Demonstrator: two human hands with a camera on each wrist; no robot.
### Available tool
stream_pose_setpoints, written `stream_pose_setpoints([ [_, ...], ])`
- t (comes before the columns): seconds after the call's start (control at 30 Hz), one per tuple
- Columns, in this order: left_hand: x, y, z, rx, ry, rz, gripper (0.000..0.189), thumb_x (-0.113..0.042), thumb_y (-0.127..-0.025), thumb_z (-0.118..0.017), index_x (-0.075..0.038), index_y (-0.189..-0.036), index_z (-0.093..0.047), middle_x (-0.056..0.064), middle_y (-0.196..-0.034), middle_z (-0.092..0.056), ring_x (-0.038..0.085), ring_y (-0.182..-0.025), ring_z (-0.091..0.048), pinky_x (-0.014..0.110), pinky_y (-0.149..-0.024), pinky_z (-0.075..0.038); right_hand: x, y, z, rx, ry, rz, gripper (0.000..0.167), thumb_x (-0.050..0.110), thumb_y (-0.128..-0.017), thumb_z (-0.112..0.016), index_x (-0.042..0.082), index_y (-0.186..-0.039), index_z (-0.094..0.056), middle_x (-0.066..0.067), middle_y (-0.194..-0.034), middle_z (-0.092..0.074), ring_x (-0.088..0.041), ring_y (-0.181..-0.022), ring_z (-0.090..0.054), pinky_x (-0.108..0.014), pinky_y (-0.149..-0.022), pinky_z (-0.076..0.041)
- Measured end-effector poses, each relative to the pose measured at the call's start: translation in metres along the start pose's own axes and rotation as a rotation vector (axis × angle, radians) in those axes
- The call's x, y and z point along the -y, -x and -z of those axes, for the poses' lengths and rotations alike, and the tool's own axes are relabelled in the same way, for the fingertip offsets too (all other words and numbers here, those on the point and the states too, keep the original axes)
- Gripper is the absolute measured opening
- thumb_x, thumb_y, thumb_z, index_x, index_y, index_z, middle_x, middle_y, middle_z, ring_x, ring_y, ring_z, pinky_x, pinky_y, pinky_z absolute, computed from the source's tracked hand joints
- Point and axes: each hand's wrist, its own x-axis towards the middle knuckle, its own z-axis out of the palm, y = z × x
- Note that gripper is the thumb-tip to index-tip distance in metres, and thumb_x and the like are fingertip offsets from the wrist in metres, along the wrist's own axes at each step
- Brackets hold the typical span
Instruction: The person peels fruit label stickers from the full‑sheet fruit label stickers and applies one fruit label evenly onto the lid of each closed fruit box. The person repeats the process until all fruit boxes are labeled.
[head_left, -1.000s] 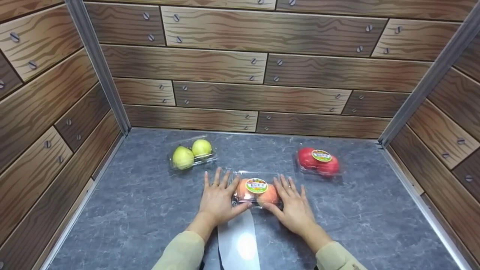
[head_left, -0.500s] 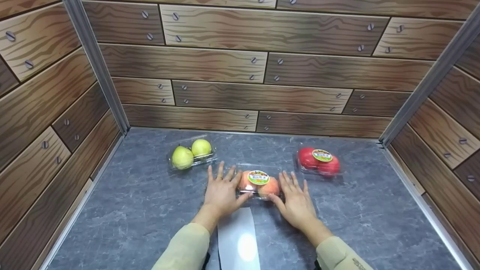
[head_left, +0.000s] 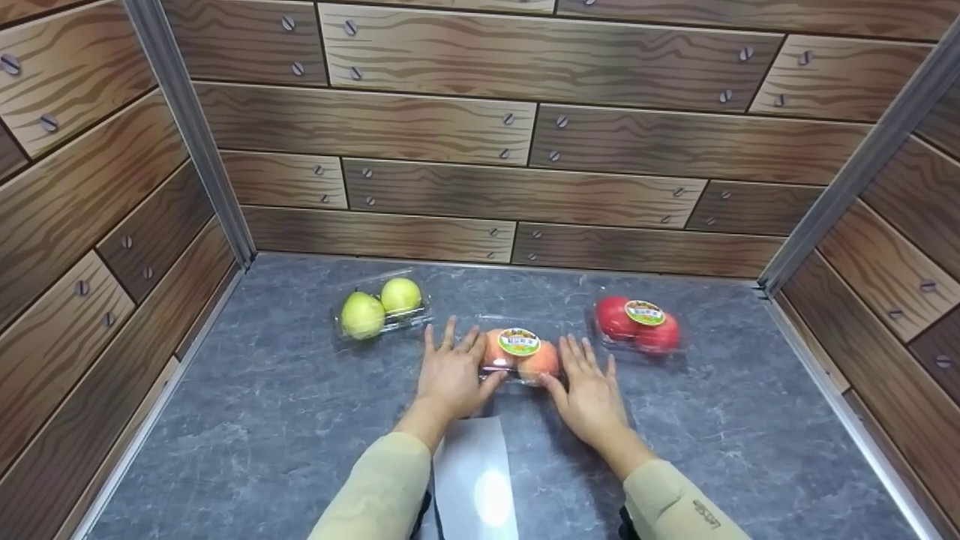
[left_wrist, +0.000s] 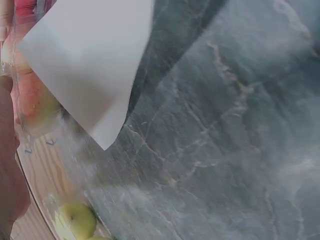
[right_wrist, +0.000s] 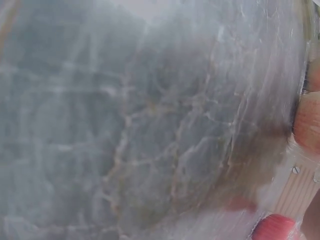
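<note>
Several straight fingers touch the middle fruit pack.

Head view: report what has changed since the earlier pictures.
The clear pack of orange-pink fruit has moved forward, away from the person; the left hand and right hand moved along with it, at its two ends. Neither came away. The green-fruit pack, red-fruit pack and white sheet stayed put.

A small walled work booth: plank-print panels, metal corner strips, grey marbled tabletop
</note>
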Motion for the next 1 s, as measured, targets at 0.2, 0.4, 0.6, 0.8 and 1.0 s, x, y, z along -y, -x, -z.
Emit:
stream_pose_setpoints([
  [0.2,-0.001,-0.012,-0.001,0.016,-0.017,0.034,0.078,-0.071,-0.101,-0.049,-0.018,-0.158,-0.052,0.001,-0.164,-0.047,0.042,-0.157,-0.028,0.072,-0.124,-0.015,-0.002,-0.013,0.001,0.027,0.005,-0.013,0.075,0.046,-0.108,-0.057,0.0,-0.164,-0.034,-0.019,-0.168,-0.035,-0.042,-0.156,-0.03,-0.074,-0.123,-0.014],
  [0.4,-0.002,-0.023,-0.003,0.019,0.011,0.065,0.079,-0.071,-0.101,-0.049,-0.018,-0.16,-0.05,0.0,-0.164,-0.046,0.042,-0.156,-0.031,0.071,-0.123,-0.019,-0.006,-0.026,0.002,0.066,0.017,-0.019,0.076,0.045,-0.11,-0.053,-0.002,-0.165,-0.03,-0.02,-0.17,-0.031,-0.042,-0.157,-0.028,-0.073,-0.123,-0.012],
  [0.6,-0.002,-0.033,-0.003,0.018,0.014,0.078,0.079,-0.07,-0.101,-0.051,-0.017,-0.159,-0.052,0.0,-0.163,-0.048,0.042,-0.155,-0.033,0.071,-0.123,-0.02,-0.009,-0.036,0.006,0.108,0.051,-0.01,0.077,0.048,-0.111,-0.049,-0.003,-0.165,-0.029,-0.021,-0.171,-0.03,-0.041,-0.159,-0.023,-0.073,-0.124,-0.004],
  [0.8,-0.003,-0.041,-0.005,0.03,0.009,0.08,0.078,-0.069,-0.101,-0.052,-0.017,-0.159,-0.051,0.0,-0.164,-0.047,0.042,-0.155,-0.033,0.07,-0.124,-0.018,-0.011,-0.044,0.008,0.132,0.111,0.0,0.078,0.05,-0.111,-0.047,-0.002,-0.165,-0.028,-0.02,-0.171,-0.029,-0.041,-0.16,-0.02,-0.075,-0.122,0.003],
  [1.0,-0.001,-0.049,-0.007,0.035,0.015,0.09,0.078,-0.068,-0.101,-0.053,-0.016,-0.159,-0.051,0.001,-0.164,-0.048,0.042,-0.155,-0.033,0.069,-0.125,-0.016,-0.014,-0.053,0.004,0.141,0.118,-0.001,0.078,0.051,-0.111,-0.045,-0.001,-0.166,-0.026,-0.019,-0.171,-0.029,-0.041,-0.16,-0.018,-0.076,-0.121,0.004],
])
